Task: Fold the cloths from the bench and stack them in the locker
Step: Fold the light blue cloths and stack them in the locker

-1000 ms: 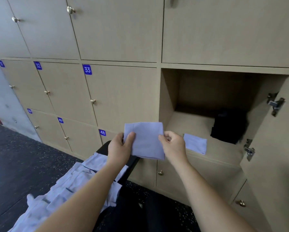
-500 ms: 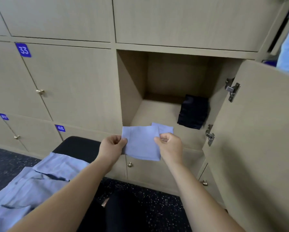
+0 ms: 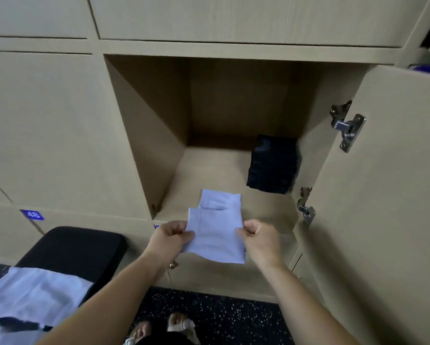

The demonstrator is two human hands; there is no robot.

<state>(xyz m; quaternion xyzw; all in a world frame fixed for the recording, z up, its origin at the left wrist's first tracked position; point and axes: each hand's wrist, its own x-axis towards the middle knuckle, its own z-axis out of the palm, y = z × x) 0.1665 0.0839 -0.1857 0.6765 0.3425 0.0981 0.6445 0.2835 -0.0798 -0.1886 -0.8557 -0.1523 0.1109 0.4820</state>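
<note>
A folded light-blue cloth (image 3: 216, 237) is held between both hands at the front lip of the open locker (image 3: 144, 135). Its left edge is pinched by the left hand (image 3: 170, 236), with the thumb laid on top and the fingers curled underneath. Its right edge is gripped by the right hand (image 3: 260, 239), whose fingers are curled round the fabric. The cloth is kept flat between the two grips, and its lower edge hangs a little below them, in front of the panel under the opening.

Just beyond the grips, a second folded cloth (image 3: 220, 199) of the same colour is seen lying on the locker floor near the front edge. Its near side is overlapped in view by the held cloth; whether the two touch cannot be told. Farther in, beyond and to the right of the right hand, a dark folded stack (image 3: 273, 165) is set close to the right wall.

To the right of the right hand, the locker door (image 3: 388, 207) is swung open, and two metal hinges (image 3: 347, 125) are exposed on its inner side. Below and to the left of the left hand, a black padded bench (image 3: 71, 247) is seen, with loose light-blue cloths (image 3: 34, 290) spread on its nearer part. A blue label marked 48 (image 3: 33, 215) is fixed to the left of that hand. A dark speckled floor (image 3: 221, 312) is seen beneath the forearms.
</note>
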